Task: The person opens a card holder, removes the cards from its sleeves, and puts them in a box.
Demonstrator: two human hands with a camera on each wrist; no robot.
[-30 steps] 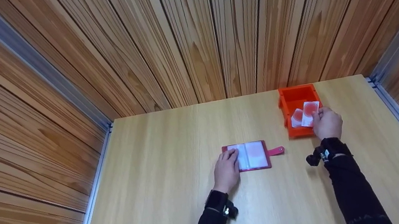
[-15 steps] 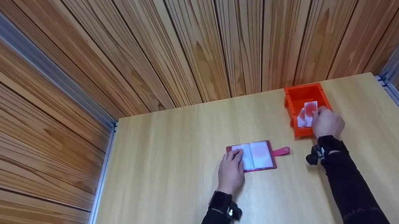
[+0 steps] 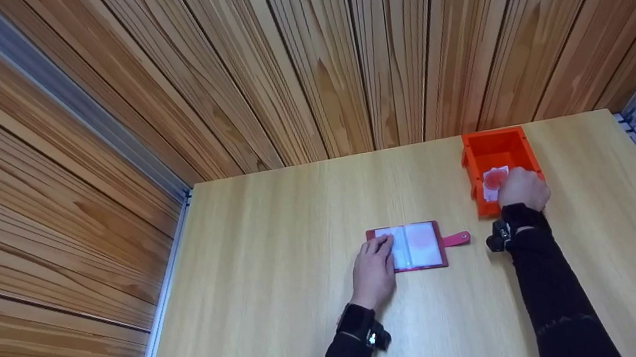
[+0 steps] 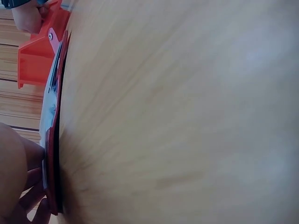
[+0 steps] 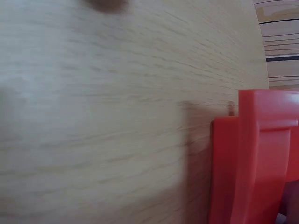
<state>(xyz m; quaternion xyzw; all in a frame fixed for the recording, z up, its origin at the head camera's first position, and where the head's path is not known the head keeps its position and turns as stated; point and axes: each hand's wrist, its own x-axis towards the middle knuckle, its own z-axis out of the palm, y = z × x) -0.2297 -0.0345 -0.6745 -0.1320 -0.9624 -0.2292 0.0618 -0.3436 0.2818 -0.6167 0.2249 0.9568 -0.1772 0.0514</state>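
A small red card holder (image 3: 442,248) lies open on the table, its clear sleeves facing up and its snap strap (image 3: 457,239) out to the right. My left hand (image 3: 372,276) rests on its left page with the fingers extended. In the left wrist view the fingers (image 4: 35,184) lie over the holder's raised edge. At the back right my right hand (image 3: 523,189) reaches into an orange bin (image 3: 496,144), pinching a white card with a red round print (image 3: 496,178). More card edges show beneath that card. The fingertips are largely hidden behind the hand.
The bin's orange wall (image 5: 268,163) fills the right side of the right wrist view. Wood-panelled walls (image 3: 278,61) close off the back and left of the table (image 3: 275,227), with metal rails at the corners.
The right hand has lowered the card deeper into the bin, over the other card. My left hand stays on the holder. The whole view has shifted slightly.
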